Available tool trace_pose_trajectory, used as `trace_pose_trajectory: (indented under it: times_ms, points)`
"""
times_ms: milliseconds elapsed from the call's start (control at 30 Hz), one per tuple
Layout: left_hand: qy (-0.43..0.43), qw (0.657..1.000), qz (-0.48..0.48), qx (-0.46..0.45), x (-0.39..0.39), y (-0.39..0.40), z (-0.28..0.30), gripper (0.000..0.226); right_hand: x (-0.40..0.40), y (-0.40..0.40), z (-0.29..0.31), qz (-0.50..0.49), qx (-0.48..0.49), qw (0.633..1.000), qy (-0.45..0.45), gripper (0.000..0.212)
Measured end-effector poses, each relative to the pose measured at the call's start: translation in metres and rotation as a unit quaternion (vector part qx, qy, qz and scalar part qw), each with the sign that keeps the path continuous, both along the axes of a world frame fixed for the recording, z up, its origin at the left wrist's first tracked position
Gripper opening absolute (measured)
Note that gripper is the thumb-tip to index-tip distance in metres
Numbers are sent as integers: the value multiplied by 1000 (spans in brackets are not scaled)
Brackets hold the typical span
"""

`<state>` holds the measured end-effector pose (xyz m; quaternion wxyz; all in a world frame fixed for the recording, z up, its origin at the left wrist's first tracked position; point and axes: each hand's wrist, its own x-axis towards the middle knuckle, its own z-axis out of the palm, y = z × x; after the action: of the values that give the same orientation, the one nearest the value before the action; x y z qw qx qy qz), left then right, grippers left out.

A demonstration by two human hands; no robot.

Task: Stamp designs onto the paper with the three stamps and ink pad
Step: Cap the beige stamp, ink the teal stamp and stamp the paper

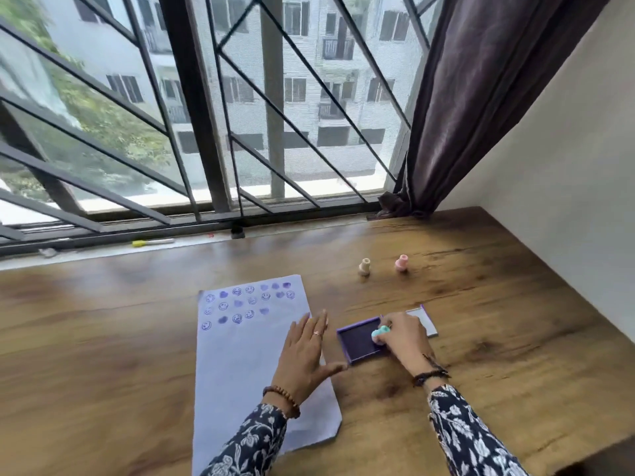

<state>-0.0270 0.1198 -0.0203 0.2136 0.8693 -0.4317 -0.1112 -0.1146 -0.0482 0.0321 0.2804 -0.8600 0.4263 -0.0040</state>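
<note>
A white paper (pixel 240 355) lies on the wooden table, its top part covered with several purple smiley and heart prints. My left hand (pixel 305 355) rests flat on the paper's right edge, fingers spread. To its right sits the purple ink pad (pixel 357 341), lid open behind it. My right hand (pixel 405 338) grips a mint-green stamp (pixel 379 334) and presses it onto the pad's right side. A beige stamp (pixel 364 267) and a pink stamp (pixel 401 263) stand upright farther back on the table.
The ink pad's lid (pixel 424 319) lies open beyond my right hand. A white wall (pixel 549 166) borders the table on the right. A dark curtain (pixel 464 115) hangs at the back right corner. A yellow-capped marker (pixel 153 242) lies on the window sill behind.
</note>
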Motion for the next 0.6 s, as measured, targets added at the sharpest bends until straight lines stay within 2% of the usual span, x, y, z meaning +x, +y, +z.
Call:
trace_pose_trajectory:
  times_ms: [100, 300, 467, 600]
  points:
    - [-28, 998, 56, -32, 22, 46, -1, 85, 9, 19, 1, -87, 137, 979, -122, 16]
    - [-5, 983, 184, -20, 78, 141, -3, 81, 58, 89, -5, -77, 282, 928, -230, 10]
    - [88, 979, 154, 97, 104, 173, -5, 100, 109, 114, -5, -38, 187, 956, -224, 7]
    - [95, 981, 137, 103, 106, 177, -11, 101, 136, 119, -12, 48, 21, 992, -114, 15]
